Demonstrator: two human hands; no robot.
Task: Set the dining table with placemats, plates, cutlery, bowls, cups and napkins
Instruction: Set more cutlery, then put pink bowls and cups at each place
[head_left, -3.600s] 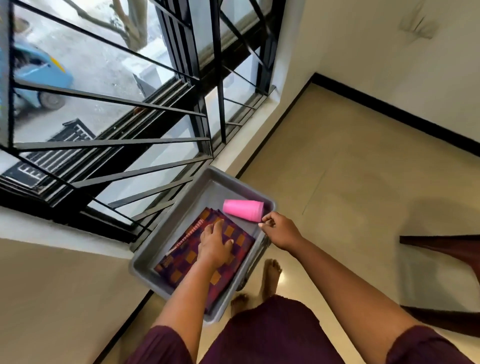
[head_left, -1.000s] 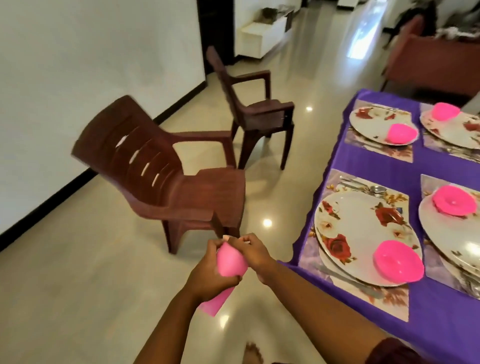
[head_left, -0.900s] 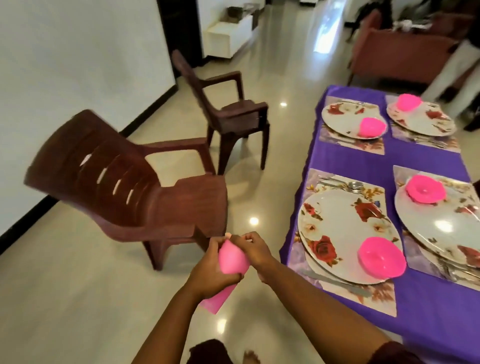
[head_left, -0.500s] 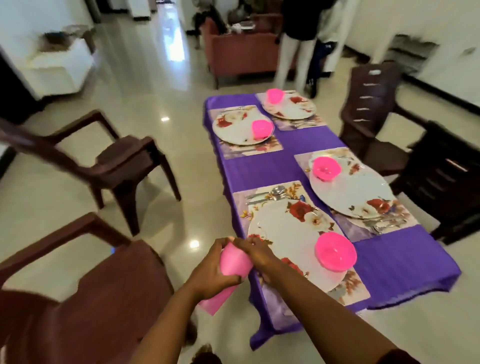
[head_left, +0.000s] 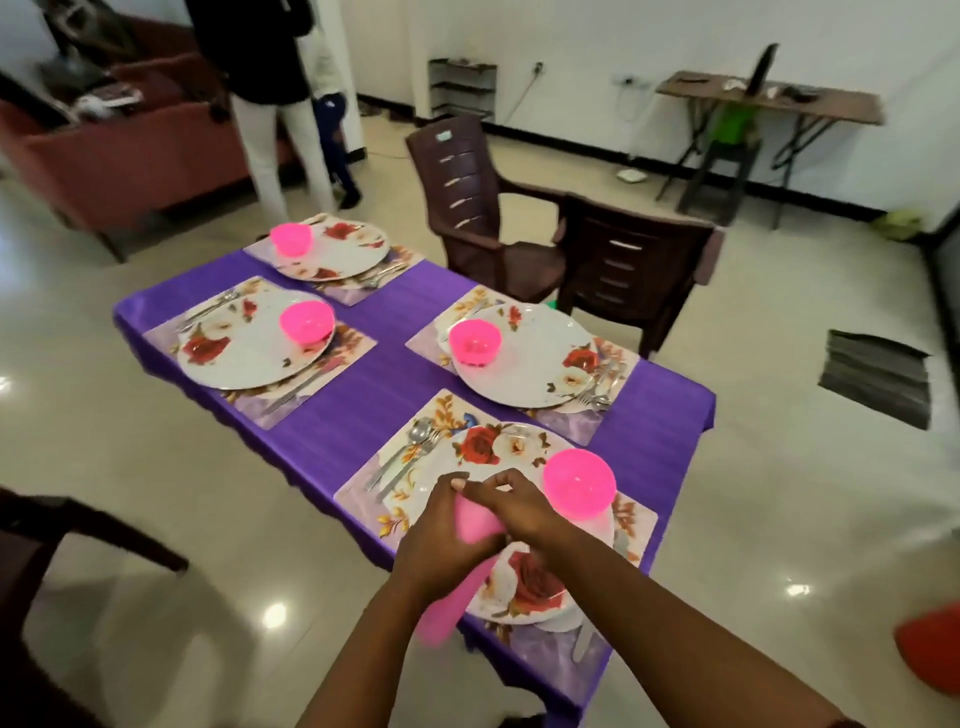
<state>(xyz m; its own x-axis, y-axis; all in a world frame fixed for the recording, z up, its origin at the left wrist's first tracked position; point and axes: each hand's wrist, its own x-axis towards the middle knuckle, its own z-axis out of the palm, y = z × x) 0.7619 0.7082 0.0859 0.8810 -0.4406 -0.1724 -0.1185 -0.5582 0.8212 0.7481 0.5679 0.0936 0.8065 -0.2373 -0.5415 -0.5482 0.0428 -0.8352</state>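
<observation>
Both hands now over purple table (head_left: 374, 384), left hand (head_left: 441, 540) gripping pink cups (head_left: 457, 582), right hand (head_left: 519, 512) pinching rim.

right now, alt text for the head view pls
Both hands, left hand and right hand, grip a stack of pink plastic cups above the nearest floral plate; the purple-clothed dining table holds four place settings.

Readable text: none anywhere in the frame.
Chair (head_left: 470, 195), upper centre: a small pale sticker on the backrest top, too blurred to read.
Plates (head_left: 524, 364) and placemats (head_left: 306, 384), centre: rose and leaf patterns only, no lettering.
Folding table (head_left: 769, 98), upper right: small items, no legible marks.
</observation>
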